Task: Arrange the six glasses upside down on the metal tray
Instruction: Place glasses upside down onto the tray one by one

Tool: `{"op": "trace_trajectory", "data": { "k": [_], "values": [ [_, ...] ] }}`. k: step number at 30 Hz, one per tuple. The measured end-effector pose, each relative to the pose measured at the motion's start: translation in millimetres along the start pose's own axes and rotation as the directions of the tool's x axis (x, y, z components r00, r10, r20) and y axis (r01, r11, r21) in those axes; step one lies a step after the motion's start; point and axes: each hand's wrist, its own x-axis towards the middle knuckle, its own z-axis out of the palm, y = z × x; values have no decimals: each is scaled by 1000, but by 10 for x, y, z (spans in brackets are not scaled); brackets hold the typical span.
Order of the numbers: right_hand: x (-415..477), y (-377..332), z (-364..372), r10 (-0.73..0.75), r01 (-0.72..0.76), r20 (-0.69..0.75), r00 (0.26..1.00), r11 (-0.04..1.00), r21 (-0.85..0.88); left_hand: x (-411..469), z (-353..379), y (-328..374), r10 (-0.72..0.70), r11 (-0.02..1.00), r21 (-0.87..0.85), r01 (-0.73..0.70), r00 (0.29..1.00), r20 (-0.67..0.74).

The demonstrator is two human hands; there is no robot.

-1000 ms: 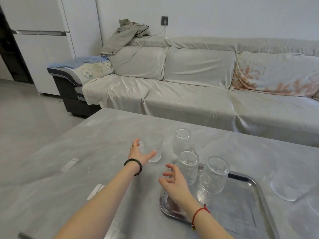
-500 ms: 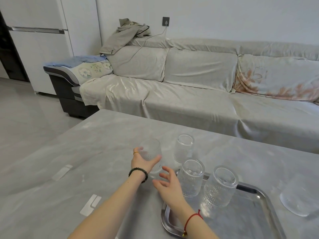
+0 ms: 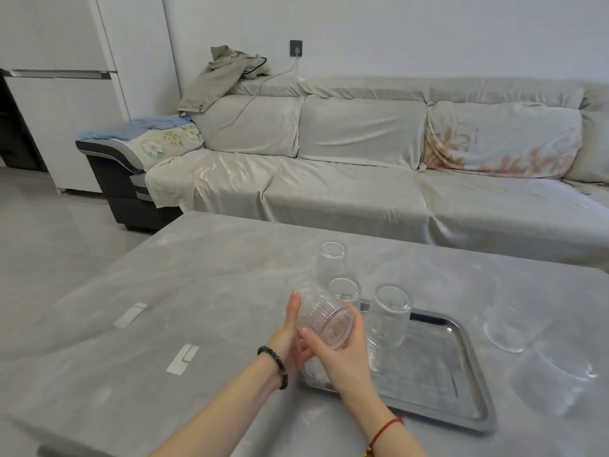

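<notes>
A ribbed clear glass [image 3: 321,316] is lifted off the table and tilted on its side, its base toward me. My left hand [image 3: 290,338] grips it from the left and my right hand [image 3: 342,354] cups it from below and the right, just above the near-left corner of the metal tray [image 3: 438,387]. Two ribbed glasses stand upside down on the tray: one [image 3: 346,291] at its far-left corner, one [image 3: 389,319] beside it to the right. A plain glass [image 3: 331,263] stands on the table behind the tray. More clear glassware [image 3: 509,324] sits to the tray's right.
The grey table [image 3: 197,285] carries two pale tape strips [image 3: 183,357] on its left part. A covered sofa [image 3: 362,179] runs behind the table's far edge. Floor and a white cabinet lie to the left.
My left hand has lifted the glass from the table and brought it right toward the tray. It is tipped over, and my right hand has closed on it.
</notes>
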Motion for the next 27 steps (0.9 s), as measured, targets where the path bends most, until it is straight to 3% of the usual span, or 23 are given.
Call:
{"op": "trace_trajectory", "data": {
  "k": [4,8,12,15,20,24,27],
  "values": [
    [-153,-158,-501,-59,44,-112,992,991,-128,-81,392,-138,-131,957,265,116,991,40],
    [-224,-325,-1034,-106,54,-154,982,950,-308,-111,745,-250,-185,810,571,138,982,26],
    [-110,-440,-1435,-64,-22,-174,983,890,-456,-37,1023,-345,29,598,801,-28,999,14],
    [-3,-482,-1612,-55,-40,-157,986,837,-545,49,1202,-408,235,429,886,-174,969,76],
    [175,-408,-1761,-20,-101,-207,978,825,-556,131,1449,-539,210,540,785,-304,952,224],
    [361,-329,-1802,-3,-132,-219,976,788,-601,224,1510,-658,118,652,719,-238,970,214],
    [479,-276,-1790,-17,-119,-204,979,766,-632,266,1511,-711,63,682,705,-196,976,210]
  ]
}}
